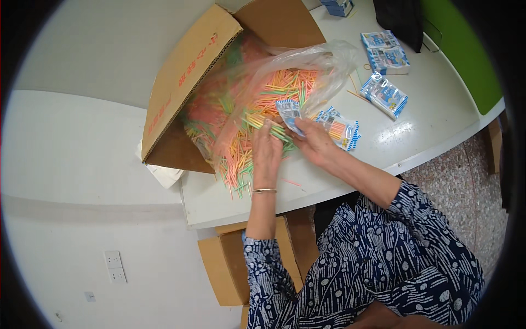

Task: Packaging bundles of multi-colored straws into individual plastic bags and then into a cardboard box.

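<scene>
My left hand (pixel 267 154) is closed around a small bundle of thin pink, yellow and green sticks (pixel 262 122). Pinched in my right hand (pixel 319 143) is a small blue-and-white plastic packet (pixel 288 111), held right beside the bundle's end. Both hands are just in front of a large loose heap of the same coloured sticks (pixel 285 85), which spills from a clear plastic bag (pixel 342 55) onto the table. By my right wrist lie packets (pixel 341 130) with coloured sticks showing through a window. What the fingertips do between bundle and packet is partly hidden.
A big cardboard box (pixel 189 71) lies tipped on the white table (pixel 405 140), open toward the heap. More blue-and-white packets (pixel 385 94) and a stacked pair (pixel 388 54) sit to the right. A black bag (pixel 400 22) is at the back. Below the table stands another open carton (pixel 222 268).
</scene>
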Motion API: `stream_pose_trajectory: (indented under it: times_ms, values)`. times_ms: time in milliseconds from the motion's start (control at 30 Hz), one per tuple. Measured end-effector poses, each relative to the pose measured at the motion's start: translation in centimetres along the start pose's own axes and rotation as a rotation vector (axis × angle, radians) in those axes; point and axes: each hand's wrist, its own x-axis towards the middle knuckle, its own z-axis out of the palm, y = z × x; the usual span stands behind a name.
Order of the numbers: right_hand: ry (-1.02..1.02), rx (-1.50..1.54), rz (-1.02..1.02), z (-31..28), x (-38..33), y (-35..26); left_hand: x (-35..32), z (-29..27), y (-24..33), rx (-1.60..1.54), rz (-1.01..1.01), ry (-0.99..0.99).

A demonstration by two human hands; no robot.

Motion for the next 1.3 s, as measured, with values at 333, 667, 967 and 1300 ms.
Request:
stream_pose_trajectory:
  times_ms: [333,667,967,1300]
  values:
    - [0.129,0.158,-0.05,2.5,0.3,0.7,0.7,2.1,-3.8,-0.023,0.312,0.27]
    - [-0.034,-0.078,-0.036,1.6,0.8,-0.5,1.7,0.1,-2.6,0.296,0.413,0.388]
    - [-0.142,-0.545,-0.36,2.1,0.7,-2.6,2.6,-4.6,-1.7,0.823,0.53,0.412]
    - [-0.23,-0.849,-0.22,0.4,-1.9,-7.7,0.8,2.3,2.0,0.398,0.34,0.379]
